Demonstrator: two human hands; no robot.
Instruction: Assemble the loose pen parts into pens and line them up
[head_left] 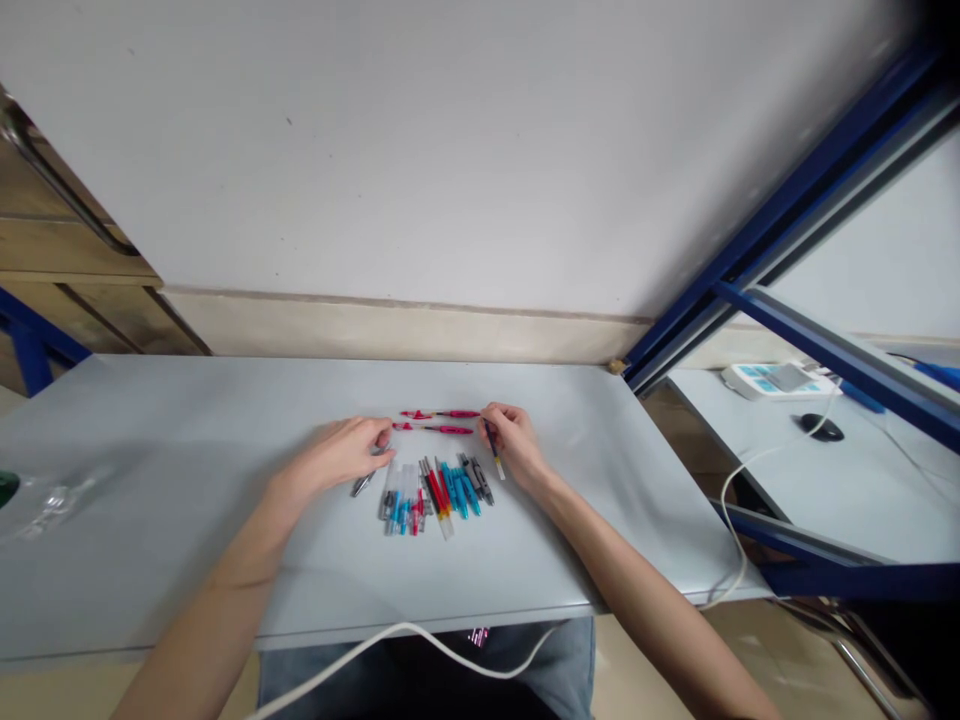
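Observation:
My left hand [351, 450] is over the left side of the pen parts, its fingers curled and thumb drawn in. A grey pen barrel [364, 484] sticks out below its fingers, partly hidden. In a pinch of my right hand [517, 445] is a dark pen refill [494, 452] with a pale end pointing down. Two red pens [450, 430] lie crosswise between the hands. Below them are clear tubes [408, 480], red and dark refills [436, 490], blue barrels [460, 490] and grey barrels [478, 480]. Small coloured pen parts [405, 515] lie at the tubes' lower ends.
The grey table [315, 590] meets a wall at the back. A crumpled clear plastic thing [60, 505] is at far left. On the right, past a blue frame [705, 270], a second table holds a power strip [776, 380] and black mouse [822, 428]. A white cable [405, 630] crosses the front.

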